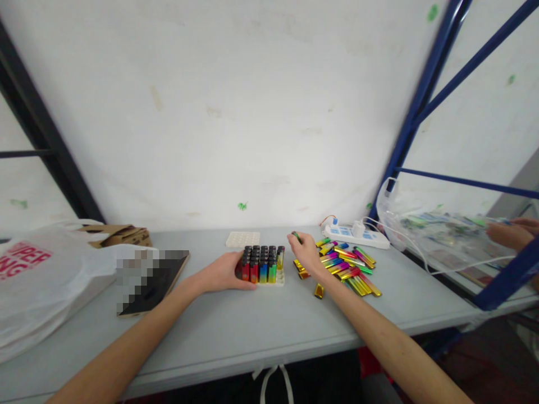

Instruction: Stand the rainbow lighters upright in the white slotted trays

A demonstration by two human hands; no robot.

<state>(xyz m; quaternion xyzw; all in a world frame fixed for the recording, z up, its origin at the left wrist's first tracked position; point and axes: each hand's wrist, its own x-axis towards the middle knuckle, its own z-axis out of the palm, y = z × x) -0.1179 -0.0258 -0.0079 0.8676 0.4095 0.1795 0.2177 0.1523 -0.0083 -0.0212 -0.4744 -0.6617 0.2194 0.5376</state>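
Rows of lighters (264,272) with black tops and red, blue, green and yellow bodies stand upright in a white tray (275,284). My left hand (227,271) is wrapped around the left side of this block, thumb at the front. At the tray's right end, a yellow lighter (280,258) stands at the back with bare slots in front of it. Just right of the tray, my right hand (304,252) is raised and closed on a small lighter (297,237); only its dark, greenish end shows. Beside that hand lies a loose pile of shiny multicoloured lighter-sized pieces (347,266).
Behind the block lies another white slotted tray (243,239). A power strip (357,235) with cables sits at the back right. To the left are a dark flat board (158,286), cardboard (126,234) and a plastic bag (54,275). Another person's hand (511,233) shows beyond the blue frame (421,112).
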